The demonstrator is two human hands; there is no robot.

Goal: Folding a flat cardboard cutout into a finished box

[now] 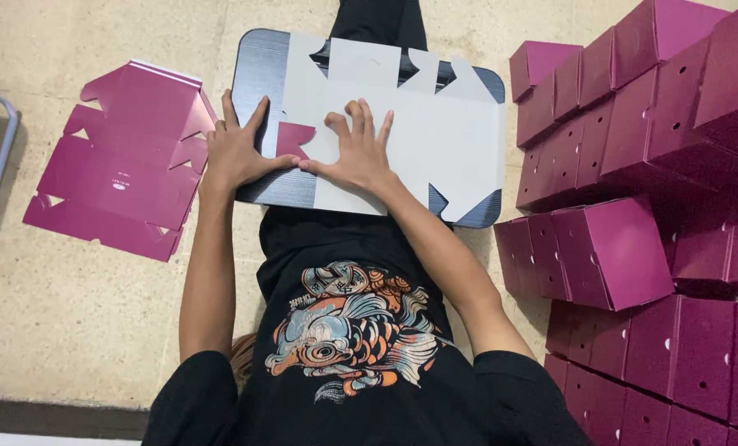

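On dark board (261,74), left hand (235,153), right hand (359,153) pressing white cutout (435,140)

A pale speckled concrete floor (71,314) is evenly lit, a curved grey metal tube (1,140) is seen at the far left, and a dark strip is laid along the near edge.

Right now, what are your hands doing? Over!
Left hand and right hand both flat, pressing a white box blank on a dark board. One magenta flap folded over. Nothing in the way. Over.
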